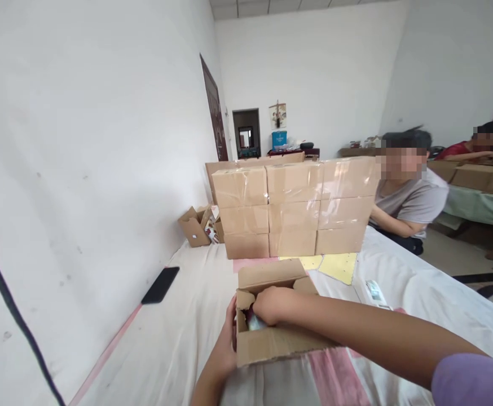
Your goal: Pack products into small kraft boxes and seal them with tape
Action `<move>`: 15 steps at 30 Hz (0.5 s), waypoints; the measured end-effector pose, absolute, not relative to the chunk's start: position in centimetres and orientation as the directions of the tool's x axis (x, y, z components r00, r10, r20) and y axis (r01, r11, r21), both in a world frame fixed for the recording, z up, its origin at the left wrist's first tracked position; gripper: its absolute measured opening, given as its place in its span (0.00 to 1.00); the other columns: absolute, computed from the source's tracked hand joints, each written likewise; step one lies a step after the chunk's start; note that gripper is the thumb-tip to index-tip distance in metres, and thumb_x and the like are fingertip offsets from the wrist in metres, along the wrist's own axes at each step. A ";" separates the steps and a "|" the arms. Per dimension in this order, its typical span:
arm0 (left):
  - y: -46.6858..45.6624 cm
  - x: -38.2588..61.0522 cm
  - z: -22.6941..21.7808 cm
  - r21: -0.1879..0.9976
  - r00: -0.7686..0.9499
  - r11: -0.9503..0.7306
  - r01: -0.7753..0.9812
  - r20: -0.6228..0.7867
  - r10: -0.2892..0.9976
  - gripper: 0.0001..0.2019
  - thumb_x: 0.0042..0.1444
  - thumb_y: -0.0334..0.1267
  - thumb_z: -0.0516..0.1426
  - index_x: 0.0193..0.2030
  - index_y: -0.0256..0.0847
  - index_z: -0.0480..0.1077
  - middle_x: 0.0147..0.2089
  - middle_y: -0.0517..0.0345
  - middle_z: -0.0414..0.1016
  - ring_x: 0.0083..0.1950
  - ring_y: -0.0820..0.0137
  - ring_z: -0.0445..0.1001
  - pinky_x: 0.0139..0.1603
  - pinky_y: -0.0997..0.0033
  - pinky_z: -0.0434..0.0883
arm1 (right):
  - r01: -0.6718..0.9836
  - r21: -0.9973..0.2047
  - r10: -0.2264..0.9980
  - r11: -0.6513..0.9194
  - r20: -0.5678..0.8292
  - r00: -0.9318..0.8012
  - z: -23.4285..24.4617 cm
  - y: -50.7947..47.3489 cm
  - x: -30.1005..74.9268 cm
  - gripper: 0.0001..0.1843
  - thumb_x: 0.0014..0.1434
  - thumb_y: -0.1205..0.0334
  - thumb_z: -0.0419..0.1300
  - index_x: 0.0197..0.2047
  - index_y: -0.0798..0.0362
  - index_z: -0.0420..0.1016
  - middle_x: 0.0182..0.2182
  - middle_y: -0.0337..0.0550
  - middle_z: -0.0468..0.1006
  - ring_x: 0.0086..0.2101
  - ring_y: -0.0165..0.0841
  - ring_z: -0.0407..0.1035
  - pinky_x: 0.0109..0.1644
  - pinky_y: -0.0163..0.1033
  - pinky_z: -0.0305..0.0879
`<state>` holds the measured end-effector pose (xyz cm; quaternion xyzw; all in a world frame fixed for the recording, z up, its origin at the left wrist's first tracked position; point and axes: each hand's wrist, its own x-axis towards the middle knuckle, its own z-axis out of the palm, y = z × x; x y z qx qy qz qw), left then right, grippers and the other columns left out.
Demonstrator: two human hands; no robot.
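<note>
An open cardboard box (284, 339) with raised flaps sits on the cloth-covered bed or table in front of me. Against its left side my left hand (229, 332) is pressed, fingers around the wall, steadying it. My right hand (271, 304) reaches down inside, knuckles up and fingers curled; the box and the hand itself hide the fingertips. Beneath that hand shows a pale, shiny wrapped item (255, 323) with a dark red part, too covered to name. What the right fingers hold cannot be made out.
Behind the box stands a wall of taped cardboard boxes (293, 211). A black phone (161, 285) lies at left, near opened cartons (196, 225). Yellow sheets (338, 267) and a small white item (373, 292) lie to the right. A person (407, 197) crouches beyond the right edge.
</note>
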<state>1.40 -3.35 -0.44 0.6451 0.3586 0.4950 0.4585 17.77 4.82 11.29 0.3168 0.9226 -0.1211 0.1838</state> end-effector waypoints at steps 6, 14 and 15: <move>-2.3 1.5 -2.6 0.908 0.253 -0.418 -0.028 0.411 0.876 0.63 0.42 0.58 0.71 0.77 0.50 0.37 0.79 0.43 0.45 0.77 0.42 0.48 0.76 0.42 0.51 | 0.631 -0.029 0.523 0.775 -0.531 -0.667 14.1 4.7 21.7 0.08 0.54 0.62 0.62 0.37 0.48 0.82 0.27 0.38 0.79 0.28 0.38 0.74 0.31 0.40 0.66; -0.8 1.0 -4.3 0.961 0.072 -0.273 0.046 0.270 0.960 0.43 0.54 0.62 0.61 0.74 0.55 0.54 0.74 0.52 0.61 0.75 0.47 0.57 0.79 0.47 0.49 | 0.665 -0.096 0.527 0.741 -0.531 -0.663 13.3 5.6 22.5 0.14 0.44 0.58 0.70 0.17 0.49 0.68 0.17 0.34 0.70 0.22 0.36 0.68 0.26 0.39 0.62; -0.9 0.9 -4.1 0.971 0.084 -0.235 0.042 0.231 0.969 0.42 0.56 0.61 0.60 0.74 0.55 0.54 0.72 0.51 0.63 0.74 0.47 0.60 0.78 0.45 0.52 | 0.648 -0.097 0.511 0.755 -0.532 -0.675 13.1 5.6 22.4 0.13 0.44 0.59 0.69 0.17 0.49 0.69 0.17 0.34 0.70 0.23 0.37 0.70 0.26 0.39 0.62</move>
